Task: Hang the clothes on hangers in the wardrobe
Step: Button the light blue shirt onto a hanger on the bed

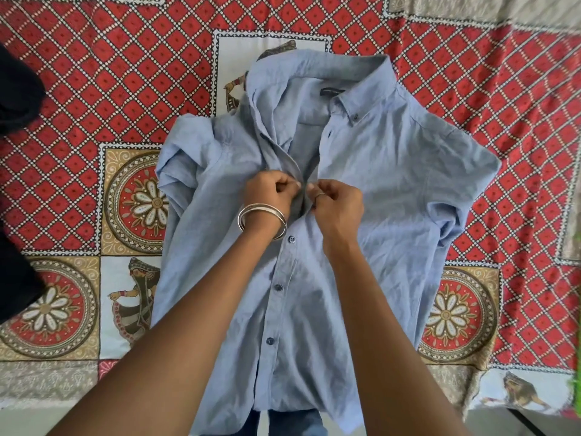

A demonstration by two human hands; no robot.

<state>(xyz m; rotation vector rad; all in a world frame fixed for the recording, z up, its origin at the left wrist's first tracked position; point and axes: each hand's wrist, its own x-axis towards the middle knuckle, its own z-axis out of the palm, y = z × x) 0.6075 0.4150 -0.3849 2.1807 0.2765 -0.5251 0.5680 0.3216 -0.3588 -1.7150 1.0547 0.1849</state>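
Head view: blue shirt (361,190) lies flat at frame centre on the patterned bedspread (94,89), collar toward the top, placket running top to bottom. Left hand (267,191) and right hand (338,202) meet mid-placket, fingers pinching each edge. Dark cloth (15,89) lies at far left.

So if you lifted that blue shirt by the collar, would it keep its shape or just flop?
The blue shirt would probably flop: it lies wrinkled and bunched at one shoulder. It looks thin, so likely light. Only its lower buttons are done up, and both hands pinch the placket, so the top would likely gape.
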